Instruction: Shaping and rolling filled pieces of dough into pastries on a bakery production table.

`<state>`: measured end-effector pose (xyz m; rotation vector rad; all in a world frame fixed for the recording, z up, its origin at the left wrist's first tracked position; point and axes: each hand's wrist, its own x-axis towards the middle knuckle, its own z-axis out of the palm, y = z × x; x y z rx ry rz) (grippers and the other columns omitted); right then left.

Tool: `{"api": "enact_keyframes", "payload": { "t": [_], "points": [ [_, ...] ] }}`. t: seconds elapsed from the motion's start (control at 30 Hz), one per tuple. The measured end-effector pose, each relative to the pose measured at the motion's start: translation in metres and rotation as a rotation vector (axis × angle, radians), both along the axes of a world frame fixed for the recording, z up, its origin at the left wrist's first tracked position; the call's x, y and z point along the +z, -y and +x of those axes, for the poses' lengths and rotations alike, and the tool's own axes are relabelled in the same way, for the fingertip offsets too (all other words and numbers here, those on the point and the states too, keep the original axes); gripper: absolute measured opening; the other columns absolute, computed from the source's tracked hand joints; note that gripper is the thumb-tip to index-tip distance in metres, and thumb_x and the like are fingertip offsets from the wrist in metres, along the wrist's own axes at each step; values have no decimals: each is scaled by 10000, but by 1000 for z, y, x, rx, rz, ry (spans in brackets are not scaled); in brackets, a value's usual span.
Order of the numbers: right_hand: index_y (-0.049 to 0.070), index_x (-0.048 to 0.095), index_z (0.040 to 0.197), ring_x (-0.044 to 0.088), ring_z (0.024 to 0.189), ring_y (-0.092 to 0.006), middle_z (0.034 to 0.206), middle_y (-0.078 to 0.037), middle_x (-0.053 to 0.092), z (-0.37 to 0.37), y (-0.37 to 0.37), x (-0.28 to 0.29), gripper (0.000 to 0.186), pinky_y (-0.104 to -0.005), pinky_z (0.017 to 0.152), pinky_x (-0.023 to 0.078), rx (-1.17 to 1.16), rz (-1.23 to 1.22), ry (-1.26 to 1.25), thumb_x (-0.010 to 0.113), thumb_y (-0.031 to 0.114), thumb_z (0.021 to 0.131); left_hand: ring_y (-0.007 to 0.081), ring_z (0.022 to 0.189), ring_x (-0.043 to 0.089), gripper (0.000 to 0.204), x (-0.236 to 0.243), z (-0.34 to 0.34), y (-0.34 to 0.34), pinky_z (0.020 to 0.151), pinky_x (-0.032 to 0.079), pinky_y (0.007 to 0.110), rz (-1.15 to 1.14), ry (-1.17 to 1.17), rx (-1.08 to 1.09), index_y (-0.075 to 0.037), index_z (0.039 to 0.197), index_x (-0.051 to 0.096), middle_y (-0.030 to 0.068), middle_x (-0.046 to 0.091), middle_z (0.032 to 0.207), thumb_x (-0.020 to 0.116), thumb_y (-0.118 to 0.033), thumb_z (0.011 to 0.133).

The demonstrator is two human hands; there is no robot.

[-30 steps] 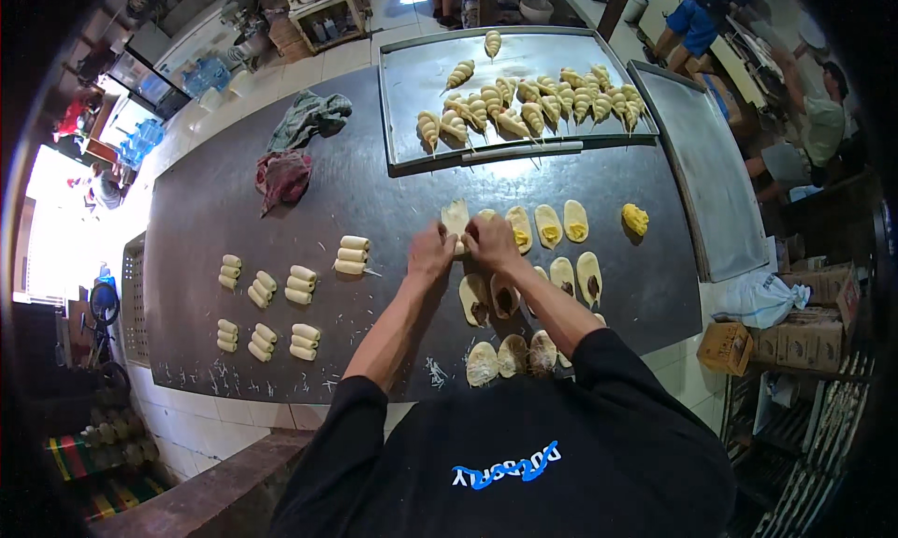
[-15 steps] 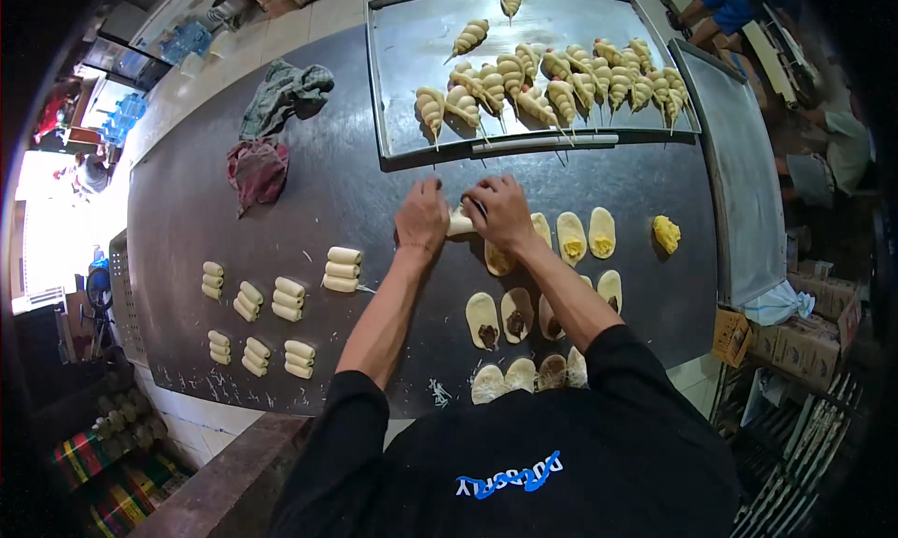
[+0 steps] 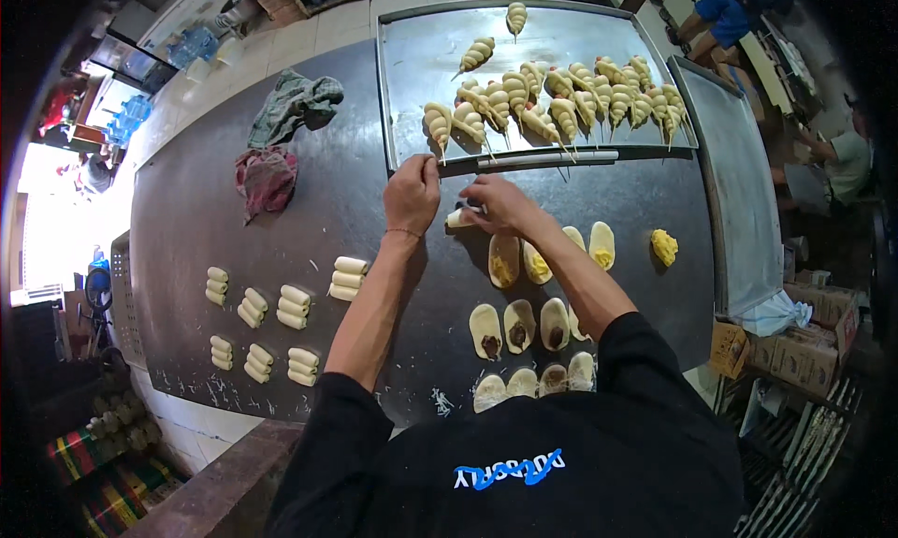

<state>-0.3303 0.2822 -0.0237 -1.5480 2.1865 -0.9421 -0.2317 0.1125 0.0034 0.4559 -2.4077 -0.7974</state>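
A small pale dough roll (image 3: 457,219) lies on the dark tabletop in the middle, with the fingers of my right hand (image 3: 502,207) closed on its right end. Beside it to the left, my left hand (image 3: 412,197) is closed with curled fingers, just below the front edge of the metal tray (image 3: 571,19). Whatever its fingers hold, if anything, is hidden. To the right of my right hand lie flat dough ovals topped with yellow filling (image 3: 601,243), one partly behind my forearm. Nearer me are dough ovals with dark brown filling (image 3: 517,330) and further plain-looking ones (image 3: 522,383).
Spiral dough pieces on sticks (image 3: 564,115) crowd the tray. Rolled dough in threes (image 3: 293,304) sits at left on the table. A green cloth (image 3: 288,108) and a red cloth (image 3: 265,181) lie at far left. A yellow lump (image 3: 664,247) rests at right.
My left hand has lifted off the dough roll and moved up toward the tray edge. My right hand stays on the roll. The whole view has shifted slightly.
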Motion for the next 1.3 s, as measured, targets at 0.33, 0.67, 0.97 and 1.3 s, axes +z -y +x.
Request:
{"api": "enact_keyframes", "payload": {
  "t": [0.33,0.67,0.97,1.3],
  "points": [
    [75,582,1136,589,923,-373,1025,-160,599,88,-22,-26,482,-447,781,494,-28,31,105,794,146,709,252,840,631,322,3,117,-27,754,516,351,312,216,-162,-9,1118,622,143,655,1028,674,-182,852],
    [-11,553,1167,563,993,-458,1078,-261,579,126,-27,-30,414,-467,844,481,-397,-49,210,685,54,780,261,950,685,461,-45,122,-58,836,533,363,325,377,-136,19,1192,610,166,698,1036,745,-136,780],
    [28,496,1306,526,1085,-400,1258,-255,485,131,-83,17,673,-443,920,452,-460,-197,12,783,219,728,368,1237,508,714,-33,160,-73,1050,402,406,238,259,-60,18,1387,429,242,529,1326,748,-238,801],
    [150,320,1449,263,1212,-461,1454,-279,115,122,-73,10,1171,-588,979,283,-656,318,-280,880,583,516,430,1378,146,1313,-30,140,-101,1107,164,547,115,621,213,-160,1511,65,226,105,1535,904,-467,549]
  ]
}}
